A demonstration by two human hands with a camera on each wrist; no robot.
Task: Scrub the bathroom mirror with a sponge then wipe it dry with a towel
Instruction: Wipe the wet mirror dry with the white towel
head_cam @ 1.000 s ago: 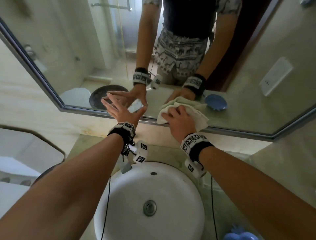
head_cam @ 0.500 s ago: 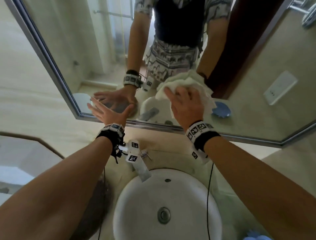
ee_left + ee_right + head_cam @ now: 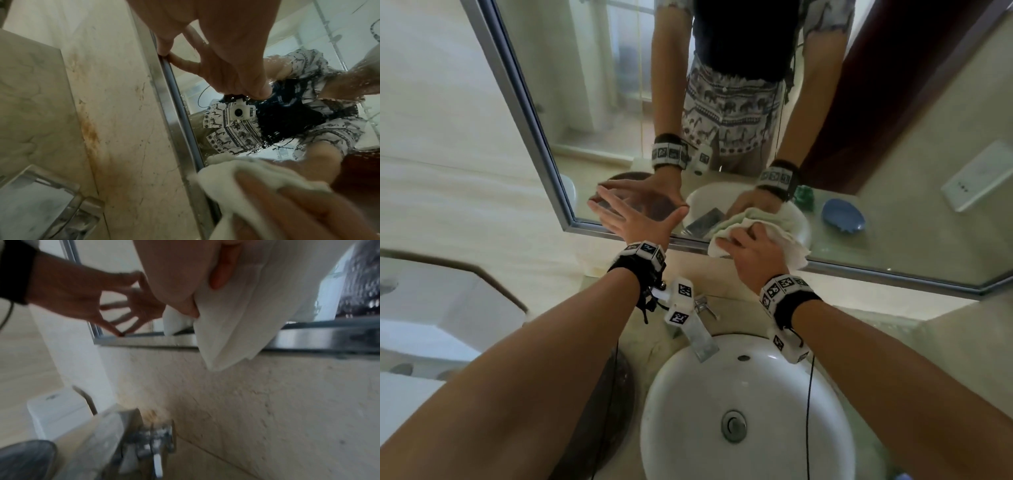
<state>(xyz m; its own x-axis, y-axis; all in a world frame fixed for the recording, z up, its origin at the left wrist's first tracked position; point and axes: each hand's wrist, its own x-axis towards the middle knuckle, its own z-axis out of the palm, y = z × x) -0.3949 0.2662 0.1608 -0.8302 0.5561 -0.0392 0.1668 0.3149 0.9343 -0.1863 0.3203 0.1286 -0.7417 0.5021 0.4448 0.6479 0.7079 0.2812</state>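
The bathroom mirror (image 3: 592, 102) hangs in a metal frame (image 3: 524, 113) above the basin. My left hand (image 3: 635, 219) is spread open, its fingertips touching the glass at the lower left corner. In the left wrist view the left hand (image 3: 216, 48) has one fingertip on the frame (image 3: 174, 113). My right hand (image 3: 751, 255) holds a bunched white towel (image 3: 792, 241) and presses it on the glass at the bottom edge. From the right wrist the towel (image 3: 246, 313) hangs over the frame (image 3: 329, 337). No sponge is in view.
A white basin (image 3: 756, 404) with a chrome tap (image 3: 698, 329) sits right below my arms. A toilet cistern (image 3: 431, 308) and a dark round bin (image 3: 616, 394) are at the left. The mirror reflects a blue dish (image 3: 842, 214) on the counter.
The right hand took the towel up the glass and has now brought it back down to the bottom edge. The left hand has stayed at the lower left corner.
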